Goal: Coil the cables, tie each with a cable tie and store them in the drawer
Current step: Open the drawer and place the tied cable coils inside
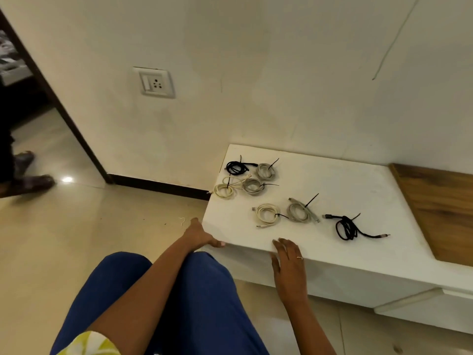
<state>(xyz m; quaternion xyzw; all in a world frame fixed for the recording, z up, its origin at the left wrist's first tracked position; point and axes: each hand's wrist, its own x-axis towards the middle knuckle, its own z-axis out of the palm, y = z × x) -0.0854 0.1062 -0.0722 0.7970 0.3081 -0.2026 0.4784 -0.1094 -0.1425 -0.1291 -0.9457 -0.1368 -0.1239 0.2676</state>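
Seven coiled cables lie on the white cabinet top (pixel 332 180), each already cinched with a black cable tie. Four sit grouped at 11 o'clock on the surface: a black coil (pixel 236 167), two grey coils (pixel 266 171) (pixel 252 186) and a cream coil (pixel 224 190). Three lie nearer the front edge: a cream coil (pixel 267 214), a grey coil (pixel 299 212) and a black braided coil (pixel 346 226) at 3 o'clock.

The left hand (pixel 202 233) rests on the 9 o'clock corner, fingers curled over the edge, holding nothing. The right hand (pixel 289 260) lies flat on the front edge at 6 o'clock, fingers spread, a ring visible.

Judgement: the bundles should be light, soft and springy; the rubbery round jackets grip well, the braided black cable better. Best hold is a pinch across the coil at the tie, keeping loose connector ends from snagging. The protruding tie tails look stiff. A white drawer front (pixel 422 306) sits below at 5 o'clock, apparently slightly ajar; storage remains outstanding.
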